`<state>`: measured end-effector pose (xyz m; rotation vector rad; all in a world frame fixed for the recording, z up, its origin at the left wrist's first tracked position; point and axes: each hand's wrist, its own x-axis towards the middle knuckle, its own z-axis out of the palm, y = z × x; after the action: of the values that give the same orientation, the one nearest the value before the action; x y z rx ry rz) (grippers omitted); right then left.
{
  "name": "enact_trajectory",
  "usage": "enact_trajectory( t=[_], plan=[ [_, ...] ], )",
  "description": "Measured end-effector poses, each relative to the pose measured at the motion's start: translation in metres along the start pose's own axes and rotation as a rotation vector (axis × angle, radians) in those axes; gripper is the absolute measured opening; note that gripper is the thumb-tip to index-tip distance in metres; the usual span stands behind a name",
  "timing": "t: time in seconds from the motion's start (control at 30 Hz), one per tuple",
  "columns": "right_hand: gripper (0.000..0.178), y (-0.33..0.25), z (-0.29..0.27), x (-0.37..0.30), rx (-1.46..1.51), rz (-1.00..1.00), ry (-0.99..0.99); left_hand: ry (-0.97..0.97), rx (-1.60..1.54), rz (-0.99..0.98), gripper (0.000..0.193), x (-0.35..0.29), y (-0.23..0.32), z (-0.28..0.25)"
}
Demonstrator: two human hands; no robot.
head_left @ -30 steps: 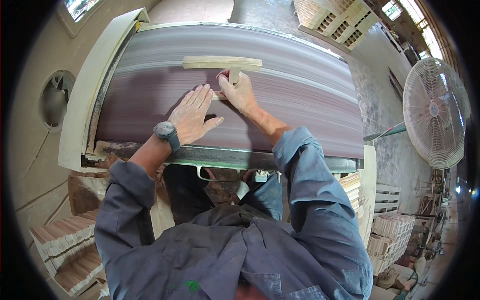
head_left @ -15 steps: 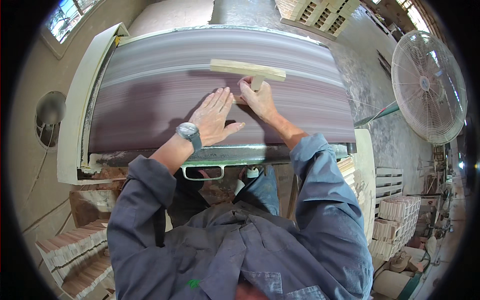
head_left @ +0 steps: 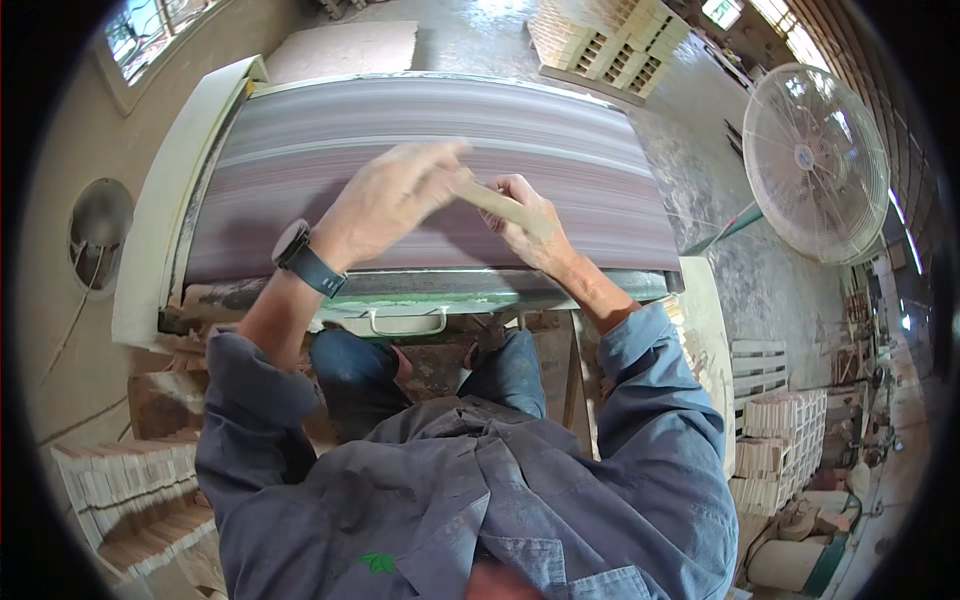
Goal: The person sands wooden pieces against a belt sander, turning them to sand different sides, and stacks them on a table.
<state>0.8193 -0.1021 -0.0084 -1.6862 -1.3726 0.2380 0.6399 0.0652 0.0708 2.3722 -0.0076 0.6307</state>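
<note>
A pale T-shaped wooden piece is held up over the wide sanding belt, its bar tilted. My right hand grips it, fingers curled behind the bar. At the bar's upper left end is my left hand, with a watch on its wrist. Motion smears the left fingers, so whether they grip the wood or only touch it is unclear. Streaks run along the purplish-grey belt beneath both hands.
A metal handle juts from the machine's near edge. On the right stand a large fan and stacked wooden pieces. More wooden slats are stacked at lower left. A pallet load stands behind.
The wooden piece has been lifted off the belt and turned, its bar now slanting down to the right. My left hand has risen from lying flat to the bar's end.
</note>
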Motion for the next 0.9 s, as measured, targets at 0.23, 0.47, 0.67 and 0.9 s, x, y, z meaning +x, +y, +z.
enact_trajectory(
  t=[0.23, 0.47, 0.67, 0.9],
  plan=[
    [0.035, -0.043, -0.003, 0.02, -0.489, -0.507, -0.331, -0.226, 0.466, 0.298, 0.028, -0.035, -0.013, -0.021],
    [0.027, -0.03, -0.013, 0.033, -0.491, -0.69, -0.462, -0.285, 0.461, 0.361, 0.036, -0.042, -0.048, -0.026],
    [0.025, 0.0, 0.009, 0.043, -0.464, -0.489, -0.416, -0.209, 0.662, 0.356, 0.048, -0.032, -0.11, -0.016],
    [0.017, 0.032, 0.067, 0.045, -0.366, -0.233, -0.219, 0.037, 0.6, -0.251, 0.047, 0.004, -0.171, 0.051]
  ],
)
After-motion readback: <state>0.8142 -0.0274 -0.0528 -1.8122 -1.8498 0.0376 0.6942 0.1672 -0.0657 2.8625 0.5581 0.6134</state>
